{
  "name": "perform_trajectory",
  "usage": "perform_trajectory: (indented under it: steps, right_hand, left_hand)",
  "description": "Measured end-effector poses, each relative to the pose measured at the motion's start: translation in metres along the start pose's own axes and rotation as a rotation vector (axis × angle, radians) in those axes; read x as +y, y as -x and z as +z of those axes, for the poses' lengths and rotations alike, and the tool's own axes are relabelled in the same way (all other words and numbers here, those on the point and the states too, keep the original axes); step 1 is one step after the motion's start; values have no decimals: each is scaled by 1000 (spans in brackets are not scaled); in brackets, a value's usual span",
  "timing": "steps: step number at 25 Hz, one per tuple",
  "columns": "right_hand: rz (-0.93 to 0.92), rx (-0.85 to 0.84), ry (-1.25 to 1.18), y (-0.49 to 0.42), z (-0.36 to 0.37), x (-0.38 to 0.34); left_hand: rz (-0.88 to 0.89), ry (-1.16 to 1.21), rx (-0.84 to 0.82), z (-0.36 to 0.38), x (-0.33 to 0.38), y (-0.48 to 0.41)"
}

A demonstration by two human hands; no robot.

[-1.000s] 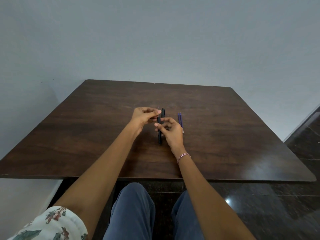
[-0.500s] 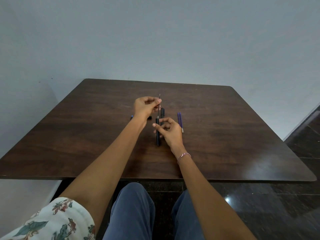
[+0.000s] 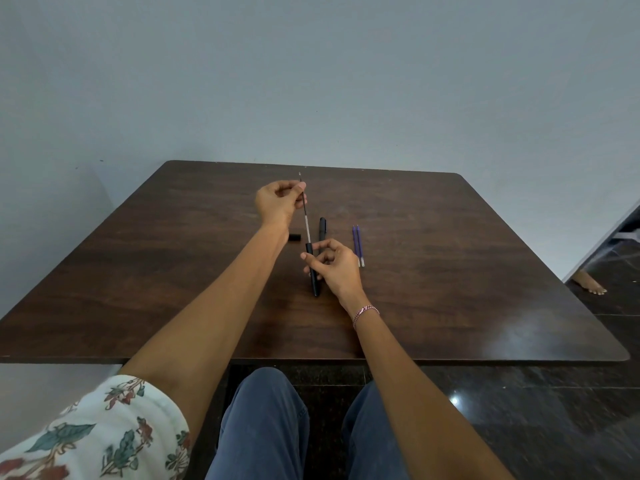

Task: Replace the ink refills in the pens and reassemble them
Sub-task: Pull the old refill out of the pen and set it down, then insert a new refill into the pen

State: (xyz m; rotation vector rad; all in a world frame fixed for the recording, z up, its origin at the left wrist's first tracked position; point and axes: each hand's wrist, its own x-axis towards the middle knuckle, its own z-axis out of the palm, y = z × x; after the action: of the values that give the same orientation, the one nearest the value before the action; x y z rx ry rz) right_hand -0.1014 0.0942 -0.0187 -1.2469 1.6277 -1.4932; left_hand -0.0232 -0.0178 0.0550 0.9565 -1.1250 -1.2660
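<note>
Two bare forearms reach out over the dark wooden tabletop (image 3: pixel 450 306) from the near edge, above knees in blue trousers (image 3: pixel 263 427); the left arm shows a floral sleeve (image 3: pixel 104 431) and the right wrist a pink bracelet (image 3: pixel 366 311). Right of centre, the right hand (image 3: pixel 334 265) has its fingers (image 3: pixel 311 257) closed around a black pen barrel (image 3: pixel 316 282), whose near end pokes out below the hand and points toward the person. From the barrel's far end a thin refill (image 3: pixel 306 223) runs up and away, mostly drawn clear of it. Farther off and slightly left, the left hand (image 3: pixel 277 202) pinches this refill near its tip between thumb and fingers, with the tip showing just beyond them. On the tabletop just right of the refill lies a second black pen (image 3: pixel 322 230), lengthwise, its near end hidden behind the right hand. Right of that pen, near but apart from it, two purple refills (image 3: pixel 358 242) lie side by side, pointing away. Left of the held refill, beside the left wrist, sits a small black cap piece (image 3: pixel 294 238). Beyond the far edge rises a plain grey wall (image 3: pixel 311 81).
</note>
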Motion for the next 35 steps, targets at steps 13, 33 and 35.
perform_trajectory:
  steps: [13, 33, 35]
  right_hand:
    - [13, -5, 7, 0, -1, -1]
    - [13, -7, -6, 2, -1, -4]
    - [11, -7, -4, 2, -1, -4]
  left_hand:
    - [-209, -725, 60, -77, 0, -69]
    - [-189, -1202, 55, -94, -24, -73]
    - [-193, -1205, 48, -96, -24, -74]
